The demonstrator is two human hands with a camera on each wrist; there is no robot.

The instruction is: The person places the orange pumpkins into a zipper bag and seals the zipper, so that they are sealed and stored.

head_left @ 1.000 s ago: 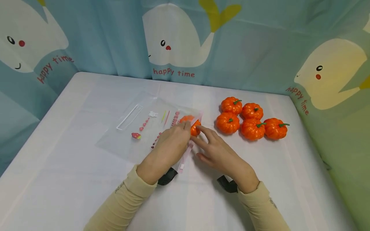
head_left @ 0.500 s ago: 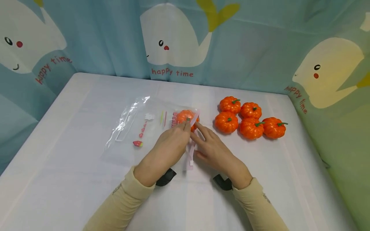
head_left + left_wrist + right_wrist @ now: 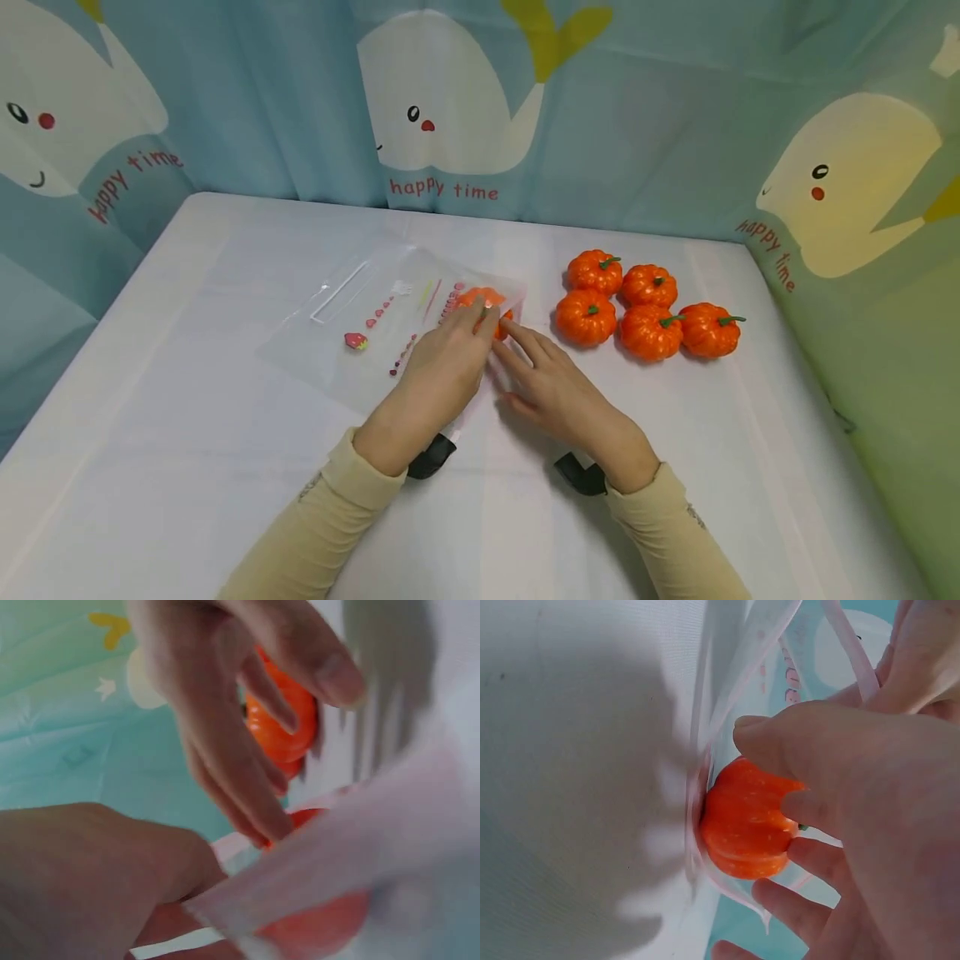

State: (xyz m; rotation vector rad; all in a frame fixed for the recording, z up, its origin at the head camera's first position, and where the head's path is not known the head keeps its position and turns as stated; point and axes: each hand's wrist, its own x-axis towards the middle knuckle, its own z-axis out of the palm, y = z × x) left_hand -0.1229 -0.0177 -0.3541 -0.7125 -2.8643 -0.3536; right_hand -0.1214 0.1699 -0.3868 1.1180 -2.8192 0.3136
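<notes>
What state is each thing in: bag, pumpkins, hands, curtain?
Clear bag: lying on the table, mouth open.
Front pumpkin: just inside the bag's mouth.
Five other pumpkins: outside the bag, grouped on the table.
Left hand: holding the bag's edge.
Right hand: touching the front pumpkin.
Curtain: hanging behind the table.

An orange pumpkin (image 3: 744,825) sits just inside the open clear bag (image 3: 318,343).

Soft light, tabletop (image 3: 562,720) shadowed (left wrist view blurry).
</notes>
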